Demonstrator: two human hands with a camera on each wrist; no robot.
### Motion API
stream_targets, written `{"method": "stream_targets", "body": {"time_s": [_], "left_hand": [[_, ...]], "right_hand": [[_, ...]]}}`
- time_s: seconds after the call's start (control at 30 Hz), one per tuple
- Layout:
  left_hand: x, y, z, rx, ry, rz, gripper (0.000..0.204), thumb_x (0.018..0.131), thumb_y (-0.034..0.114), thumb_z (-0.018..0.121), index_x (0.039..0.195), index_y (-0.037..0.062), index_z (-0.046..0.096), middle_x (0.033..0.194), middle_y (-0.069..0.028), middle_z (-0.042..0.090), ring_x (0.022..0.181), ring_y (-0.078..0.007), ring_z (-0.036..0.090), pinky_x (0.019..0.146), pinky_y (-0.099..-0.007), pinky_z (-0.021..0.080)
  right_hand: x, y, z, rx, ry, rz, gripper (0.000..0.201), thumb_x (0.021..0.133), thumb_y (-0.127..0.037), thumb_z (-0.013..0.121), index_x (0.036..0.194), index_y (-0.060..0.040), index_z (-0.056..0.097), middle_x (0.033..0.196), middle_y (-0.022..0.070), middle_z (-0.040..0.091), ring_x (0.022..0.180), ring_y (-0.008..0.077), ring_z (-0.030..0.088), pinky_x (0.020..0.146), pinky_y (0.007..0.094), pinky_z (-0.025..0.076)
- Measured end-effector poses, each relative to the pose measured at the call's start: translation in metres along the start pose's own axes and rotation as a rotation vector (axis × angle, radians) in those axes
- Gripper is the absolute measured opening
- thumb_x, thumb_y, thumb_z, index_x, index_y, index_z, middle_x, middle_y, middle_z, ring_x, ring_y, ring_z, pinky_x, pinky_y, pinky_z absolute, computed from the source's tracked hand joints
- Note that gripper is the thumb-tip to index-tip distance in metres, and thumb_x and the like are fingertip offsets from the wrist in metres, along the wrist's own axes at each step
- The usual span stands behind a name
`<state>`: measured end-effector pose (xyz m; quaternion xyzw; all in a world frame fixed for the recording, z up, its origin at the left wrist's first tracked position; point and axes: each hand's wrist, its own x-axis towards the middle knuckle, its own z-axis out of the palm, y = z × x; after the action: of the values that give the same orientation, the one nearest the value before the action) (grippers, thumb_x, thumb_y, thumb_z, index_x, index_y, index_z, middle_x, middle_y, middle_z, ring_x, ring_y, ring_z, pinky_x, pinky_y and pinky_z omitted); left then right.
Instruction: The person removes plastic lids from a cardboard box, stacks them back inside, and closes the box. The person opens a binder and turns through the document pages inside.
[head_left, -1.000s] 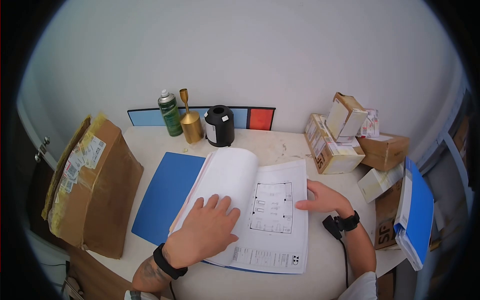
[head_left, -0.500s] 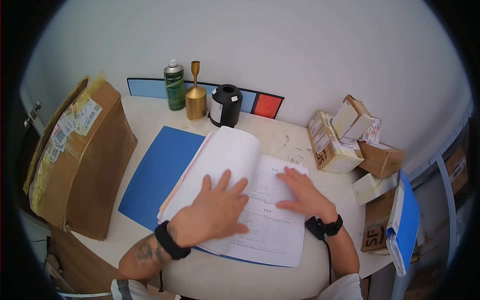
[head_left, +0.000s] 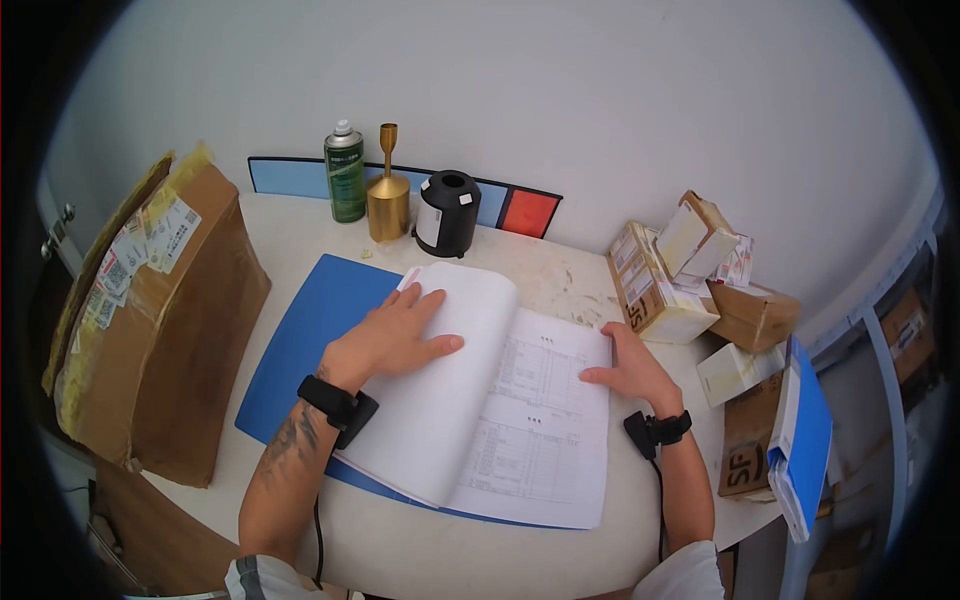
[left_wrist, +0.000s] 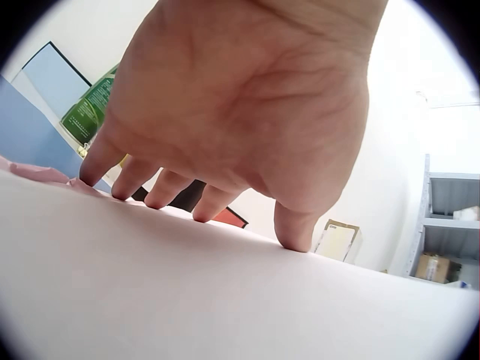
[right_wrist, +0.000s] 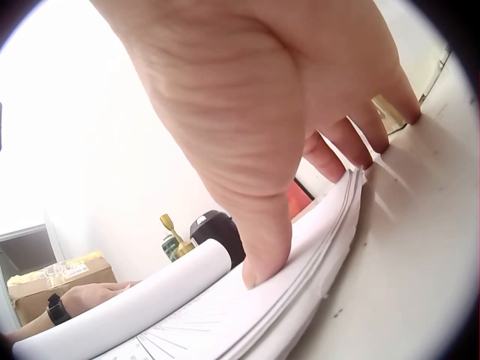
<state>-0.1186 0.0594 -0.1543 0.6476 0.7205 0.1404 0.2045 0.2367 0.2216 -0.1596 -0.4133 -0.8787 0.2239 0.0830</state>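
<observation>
A blue folder point(head_left: 300, 330) lies spread on the table with a thick stack of papers in it. My left hand point(head_left: 392, 335) rests with spread fingers on the turned white pages point(head_left: 440, 400); in the left wrist view the fingertips of the left hand point(left_wrist: 240, 112) touch the paper. At the right edge of the printed page point(head_left: 535, 430), my right hand point(head_left: 640, 370) has its thumb on the sheet. The right wrist view shows the right hand point(right_wrist: 277, 97) with its thumb pressing the page and its other fingers down past the stack's edge, on the table side.
A large cardboard box point(head_left: 190, 340) stands at the left. Along the back are a green spray can point(head_left: 346, 175), a gold holder point(head_left: 388, 205) and a black cylinder point(head_left: 447, 215). Small boxes point(head_left: 660, 295) and a blue binder point(head_left: 805, 430) are at the right.
A page with tables now shows where the floor-plan drawing was. The left hand has moved up the turned pages; the right hand has come back to the right page edge. The view has tilted.
</observation>
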Motion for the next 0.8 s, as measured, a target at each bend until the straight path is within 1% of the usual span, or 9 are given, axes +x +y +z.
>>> {"method": "stream_targets", "body": {"time_s": [0.07,0.23,0.27,0.33,0.47,0.6,0.67,0.73,0.8], "left_hand": [[0.001,0.002,-0.001,0.043,-0.006,-0.007,0.082,0.098,0.062,0.053,0.157,0.0072,0.037,0.161,-0.0283,0.032,0.152,-0.0441,0.028,0.118,-0.054,0.035],[-0.008,0.014,-0.002,0.137,-0.054,-0.073,0.082,0.098,0.063,0.051,0.156,0.0065,0.038,0.152,-0.0299,0.042,0.141,-0.0451,0.044,0.11,-0.0537,0.044],[-0.012,0.018,-0.002,0.188,-0.04,-0.099,0.082,0.098,0.064,0.05,0.155,0.0061,0.04,0.148,-0.03,0.048,0.136,-0.0452,0.051,0.107,-0.0531,0.047],[-0.021,0.034,-0.015,0.18,-0.1,-0.129,0.081,0.098,0.064,0.05,0.153,0.0055,0.042,0.142,-0.029,0.053,0.13,-0.0452,0.055,0.104,-0.0519,0.049],[-0.028,0.049,-0.016,0.206,-0.127,-0.174,0.077,0.098,0.063,0.05,0.147,0.0044,0.048,0.13,-0.0257,0.062,0.117,-0.0443,0.065,0.099,-0.0488,0.053],[-0.03,0.044,-0.033,0.144,-0.198,-0.16,0.078,0.096,0.063,0.053,0.147,0.0043,0.049,0.136,-0.0272,0.059,0.124,-0.0441,0.061,0.102,-0.0495,0.051],[-0.038,0.044,-0.041,0.259,-0.123,-0.156,0.075,0.093,0.051,0.064,0.151,0.006,0.046,0.152,-0.0271,0.048,0.137,-0.0432,0.05,0.112,-0.0447,0.043],[-0.049,0.046,-0.05,0.312,-0.038,-0.091,0.074,0.092,0.047,0.069,0.149,0.0059,0.048,0.152,-0.0267,0.047,0.139,-0.0428,0.049,0.114,-0.0445,0.041],[-0.061,0.05,-0.056,0.36,0.045,-0.026,0.072,0.09,0.042,0.073,0.148,0.0057,0.05,0.153,-0.0263,0.047,0.14,-0.0424,0.047,0.116,-0.0442,0.039]], "right_hand": [[0.001,0.005,0.004,0.0,0.057,0.029,0.078,0.079,-0.031,0.087,0.136,0.0076,0.05,0.128,0.026,0.06,0.12,0.038,0.059,0.105,0.0401,0.046],[0.001,0.032,0.023,-0.145,0.147,-0.141,0.07,0.078,-0.029,0.088,0.128,0.0076,0.056,0.126,0.0258,0.062,0.119,0.037,0.06,0.102,0.0389,0.047],[-0.002,0.02,0.018,-0.142,0.147,-0.137,0.07,0.078,-0.029,0.088,0.128,0.0076,0.056,0.126,0.0258,0.062,0.119,0.037,0.06,0.102,0.0389,0.047],[-0.006,-0.003,0.003,-0.021,0.056,0.059,0.07,0.078,-0.029,0.087,0.13,0.0057,0.056,0.125,0.0251,0.063,0.117,0.0366,0.061,0.101,0.0393,0.048],[-0.005,-0.005,-0.002,-0.037,0.099,0.035,0.062,0.078,-0.03,0.087,0.123,0.0033,0.058,0.124,0.0247,0.063,0.116,0.0361,0.061,0.098,0.0382,0.049],[0.001,-0.011,-0.005,-0.025,0.047,0.106,0.047,0.078,-0.028,0.087,0.102,-0.0011,0.058,0.122,0.0247,0.063,0.119,0.0346,0.061,0.097,0.0357,0.048],[0.002,-0.007,-0.004,-0.036,0.017,0.106,0.043,0.078,-0.027,0.087,0.097,-0.0026,0.057,0.122,0.0243,0.063,0.12,0.0337,0.06,0.097,0.0353,0.048],[-0.001,-0.004,0.001,-0.008,0.09,-0.124,0.038,0.079,-0.024,0.086,0.096,-0.0036,0.059,0.122,0.0227,0.064,0.12,0.0323,0.06,0.1,0.0371,0.047],[0.0,-0.006,0.0,0.092,0.074,-0.147,0.037,0.08,-0.025,0.085,0.096,-0.004,0.059,0.124,0.0225,0.063,0.121,0.0325,0.06,0.101,0.0378,0.046]]}}
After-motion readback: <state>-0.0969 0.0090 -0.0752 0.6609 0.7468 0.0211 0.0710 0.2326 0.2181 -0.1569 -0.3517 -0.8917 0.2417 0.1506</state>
